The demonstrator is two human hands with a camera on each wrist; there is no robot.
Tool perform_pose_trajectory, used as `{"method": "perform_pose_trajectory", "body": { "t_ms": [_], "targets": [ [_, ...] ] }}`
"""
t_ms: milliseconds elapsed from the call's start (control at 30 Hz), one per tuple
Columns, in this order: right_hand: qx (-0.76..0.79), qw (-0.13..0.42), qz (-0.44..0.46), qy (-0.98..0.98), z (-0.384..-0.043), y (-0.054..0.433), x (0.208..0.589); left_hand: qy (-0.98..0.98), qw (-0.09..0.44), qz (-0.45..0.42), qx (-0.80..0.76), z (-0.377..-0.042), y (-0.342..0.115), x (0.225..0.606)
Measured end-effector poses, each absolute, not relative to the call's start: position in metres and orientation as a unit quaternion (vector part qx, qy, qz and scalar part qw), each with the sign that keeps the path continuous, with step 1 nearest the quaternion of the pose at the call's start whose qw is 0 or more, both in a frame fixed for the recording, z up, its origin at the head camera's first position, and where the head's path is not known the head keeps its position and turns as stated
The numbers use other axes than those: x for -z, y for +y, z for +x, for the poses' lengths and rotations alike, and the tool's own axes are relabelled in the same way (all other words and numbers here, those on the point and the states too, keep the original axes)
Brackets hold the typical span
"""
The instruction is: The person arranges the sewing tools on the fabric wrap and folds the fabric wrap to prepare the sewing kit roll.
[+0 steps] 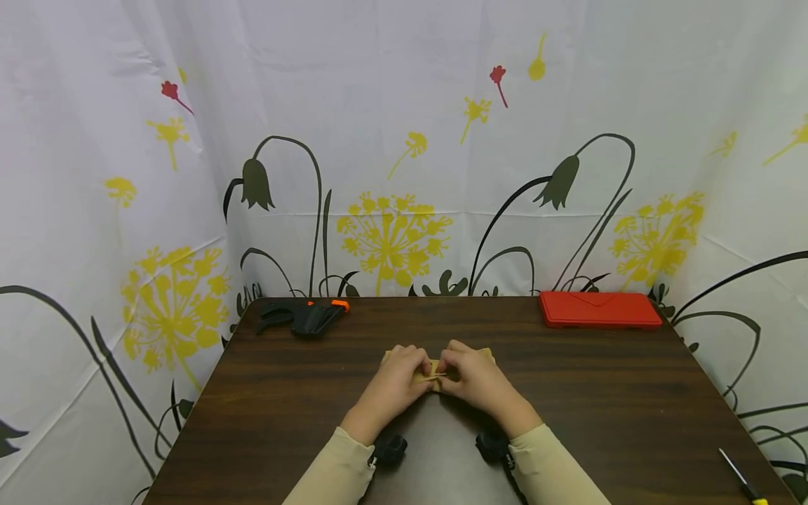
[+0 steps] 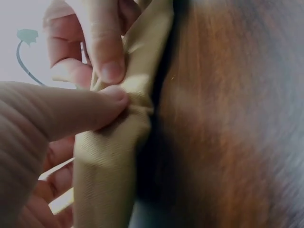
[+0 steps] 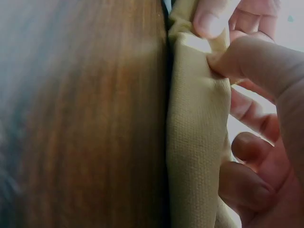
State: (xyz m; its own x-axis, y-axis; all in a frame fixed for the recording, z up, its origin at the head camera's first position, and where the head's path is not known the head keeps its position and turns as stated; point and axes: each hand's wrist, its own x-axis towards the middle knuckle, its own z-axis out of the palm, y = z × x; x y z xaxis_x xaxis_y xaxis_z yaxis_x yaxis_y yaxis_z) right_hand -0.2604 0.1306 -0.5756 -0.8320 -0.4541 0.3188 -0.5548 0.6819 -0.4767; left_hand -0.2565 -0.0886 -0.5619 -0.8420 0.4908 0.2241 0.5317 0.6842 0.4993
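Note:
A piece of tan woven cloth is held up just above the middle of the table, with a fold or pucker at its centre. My left hand pinches it from the left, thumb on the near face. From the other side my right hand pinches it close by, so the two thumbs almost meet. In the left wrist view the cloth creases beside the thumb tips. The right wrist view shows the cloth hanging as a smooth band, with curled fingers partly hidden behind it.
The dark wooden table holds a black and orange clamp at the back left. A red case lies at the back right. Near the front right edge is a screwdriver. A flowered white curtain hangs behind.

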Motion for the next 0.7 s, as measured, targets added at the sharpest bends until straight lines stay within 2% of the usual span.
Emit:
{"method": "perform_pose_trajectory", "body": {
  "t_ms": [133, 300, 367, 433, 567, 633, 700],
  "targets": [
    [-0.307, 0.054, 0.287, -0.906, -0.261, 0.134, 0.572, -0.922, 0.019, -0.288, 0.257, -0.257, -0.095, 0.556],
    [-0.317, 0.048, 0.280, -0.905, -0.265, 0.148, 0.561, -0.930, -0.003, -0.272, 0.248, -0.260, -0.114, 0.542],
    [-0.323, 0.029, 0.268, -0.907, -0.266, 0.160, 0.553, -0.933, -0.023, -0.260, 0.248, -0.261, -0.125, 0.535],
    [-0.331, -0.026, 0.250, -0.910, -0.264, 0.172, 0.546, -0.931, -0.062, -0.251, 0.258, -0.262, -0.136, 0.528],
    [-0.333, -0.171, 0.218, -0.901, -0.258, 0.190, 0.536, -0.910, -0.175, -0.241, 0.288, -0.260, -0.152, 0.518],
    [-0.333, -0.202, 0.213, -0.896, -0.257, 0.193, 0.535, -0.900, -0.214, -0.235, 0.300, -0.259, -0.155, 0.516],
    [-0.331, -0.198, 0.213, -0.898, -0.258, 0.193, 0.536, -0.898, -0.219, -0.234, 0.301, -0.260, -0.155, 0.518]
  ]
}}
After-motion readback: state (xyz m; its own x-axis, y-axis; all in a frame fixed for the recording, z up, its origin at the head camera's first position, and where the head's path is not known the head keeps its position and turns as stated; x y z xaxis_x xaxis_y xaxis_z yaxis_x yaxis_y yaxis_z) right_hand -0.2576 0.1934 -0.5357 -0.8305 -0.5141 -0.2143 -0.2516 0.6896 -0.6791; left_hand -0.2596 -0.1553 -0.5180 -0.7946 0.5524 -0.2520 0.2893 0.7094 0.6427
